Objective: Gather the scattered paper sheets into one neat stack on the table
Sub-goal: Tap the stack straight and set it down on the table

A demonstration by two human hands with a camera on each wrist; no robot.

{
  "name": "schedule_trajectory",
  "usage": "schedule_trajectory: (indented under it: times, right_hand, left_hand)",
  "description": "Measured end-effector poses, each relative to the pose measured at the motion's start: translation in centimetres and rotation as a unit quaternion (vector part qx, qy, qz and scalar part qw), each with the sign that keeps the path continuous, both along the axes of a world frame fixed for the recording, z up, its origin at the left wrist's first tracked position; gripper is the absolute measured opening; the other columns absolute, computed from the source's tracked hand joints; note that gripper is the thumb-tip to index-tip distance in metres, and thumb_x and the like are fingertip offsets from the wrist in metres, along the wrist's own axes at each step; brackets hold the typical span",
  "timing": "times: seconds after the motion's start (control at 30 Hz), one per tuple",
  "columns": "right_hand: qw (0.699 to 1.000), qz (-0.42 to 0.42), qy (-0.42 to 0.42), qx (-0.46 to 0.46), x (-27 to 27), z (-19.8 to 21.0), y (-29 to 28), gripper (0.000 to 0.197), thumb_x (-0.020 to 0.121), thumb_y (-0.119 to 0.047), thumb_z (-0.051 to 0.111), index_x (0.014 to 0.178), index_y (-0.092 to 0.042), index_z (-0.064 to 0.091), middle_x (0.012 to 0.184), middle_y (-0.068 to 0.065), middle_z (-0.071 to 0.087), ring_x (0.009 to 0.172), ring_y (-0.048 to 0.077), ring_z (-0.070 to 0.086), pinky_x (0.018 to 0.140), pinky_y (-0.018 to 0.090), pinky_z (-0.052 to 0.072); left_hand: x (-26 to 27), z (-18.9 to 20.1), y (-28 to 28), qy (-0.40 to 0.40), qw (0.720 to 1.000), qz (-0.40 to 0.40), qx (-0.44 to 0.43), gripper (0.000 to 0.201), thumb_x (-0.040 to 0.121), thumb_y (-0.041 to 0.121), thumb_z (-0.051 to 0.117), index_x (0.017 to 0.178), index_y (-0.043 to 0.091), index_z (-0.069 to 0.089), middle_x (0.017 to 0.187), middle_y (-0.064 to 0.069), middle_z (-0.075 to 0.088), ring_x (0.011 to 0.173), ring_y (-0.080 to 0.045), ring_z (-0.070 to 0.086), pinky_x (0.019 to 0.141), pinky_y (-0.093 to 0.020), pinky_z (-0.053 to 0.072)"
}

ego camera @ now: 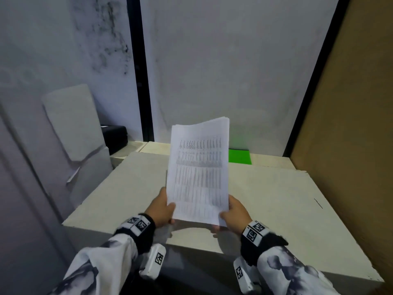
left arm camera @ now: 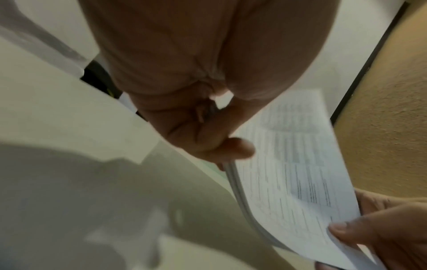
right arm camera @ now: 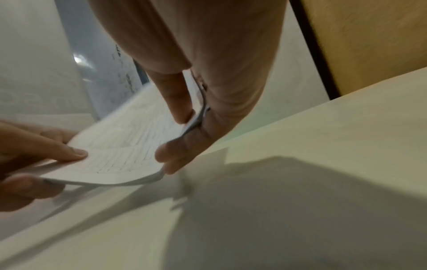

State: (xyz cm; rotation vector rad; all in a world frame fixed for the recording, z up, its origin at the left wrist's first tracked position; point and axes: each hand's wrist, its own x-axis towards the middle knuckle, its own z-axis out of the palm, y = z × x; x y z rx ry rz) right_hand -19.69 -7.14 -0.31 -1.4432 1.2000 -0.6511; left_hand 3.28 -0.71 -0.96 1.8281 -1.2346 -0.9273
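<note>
the stack of white printed paper sheets (ego camera: 198, 173) is held tilted up above the pale square table (ego camera: 276, 201), clear of its top. left hand (ego camera: 161, 209) and right hand (ego camera: 237, 211) each pinch a lower corner, thumbs on top. a flat green sheet (ego camera: 239, 156) lies behind.

Print on the paper stack (ego camera: 198, 173) was too blurred to read; it hid part of the green sheet (ego camera: 239, 156) behind.
</note>
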Motion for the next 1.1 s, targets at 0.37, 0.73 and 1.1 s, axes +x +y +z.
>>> schedule_trajectory:
  times: [0.37, 0.73, 1.1]
  right_hand:
    - [0.986, 0.056, 0.074, 0.141, 11.9, -3.1, 0.2, 0.044, 0.07, -0.001, 0.073, 0.113, 0.004, 0.067, 0.113, 0.022, 0.073, 0.089, 0.035, 0.075, 0.074, 0.043, 0.065]
    - [0.988, -0.027, 0.032, 0.149, 15.2, -4.6, 1.4, 0.012, 0.075, 0.01, 0.062, 0.073, -0.001, 0.065, 0.093, 0.021, 0.076, 0.078, 0.045, 0.076, 0.071, 0.054, 0.064]
    - [0.987, 0.083, 0.117, 0.08, 18.2, -4.5, 1.8, 0.019, 0.066, -0.018, 0.063, 0.082, -0.011, 0.071, 0.096, 0.012, 0.077, 0.084, 0.035, 0.076, 0.077, 0.047, 0.064]
  left_hand:
    - [12.7, -0.2, 1.1, -0.181, 0.957, 0.068, 0.215, 0.016, 0.085, 0.002, 0.05, 0.089, -0.003, 0.064, 0.081, -0.024, 0.067, 0.084, -0.043, 0.07, 0.058, -0.029, 0.046]
    - [16.1, -3.8, 2.0, -0.232, 0.951, 0.085, 0.187, 0.037, 0.095, 0.012, 0.047, 0.129, 0.005, 0.059, 0.135, -0.017, 0.061, 0.119, -0.034, 0.059, 0.099, -0.035, 0.045]
    - [20.1, -3.3, 2.2, -0.277, 0.942, 0.089, 0.166, 0.04, 0.099, 0.017, 0.043, 0.138, 0.011, 0.051, 0.144, -0.013, 0.054, 0.126, -0.031, 0.053, 0.104, -0.034, 0.04]
